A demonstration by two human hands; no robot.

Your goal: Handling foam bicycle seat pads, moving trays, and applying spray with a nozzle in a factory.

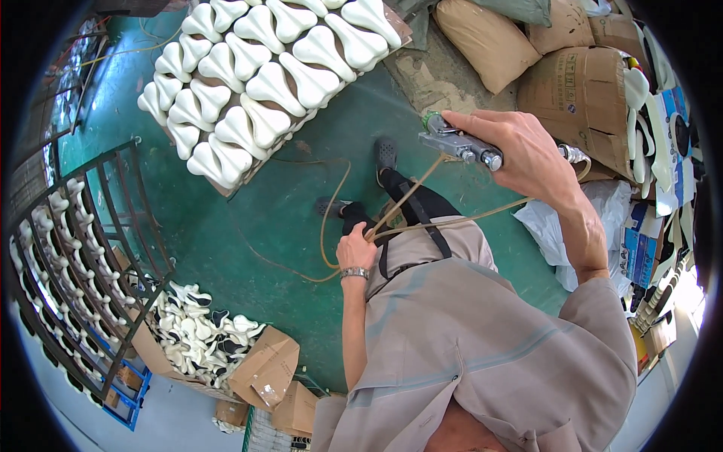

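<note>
My right hand (531,151) is closed around a metal spray gun (459,142) with a green ring at its nozzle, which points left toward the white pieces. A faint mist seems to spread from that nozzle. Down by my waist, my left hand (356,248), with a metal-band watch on the wrist, is closed on a thin yellowish hose (410,194). The hose runs up to the gun, and another stretch passes right below my right forearm. Rows of white pieces shaped like bicycle saddles (256,71) lie close together on a board at the upper left, apart from both hands.
At the left stands a dark metal rack (113,203) with rows of similar pieces. Below it, an open carton (260,369) holds a heap of white and black pieces. Large cartons (572,90) and brown sacks (486,41) crowd the upper right. Hose loops lie on the green floor (226,248).
</note>
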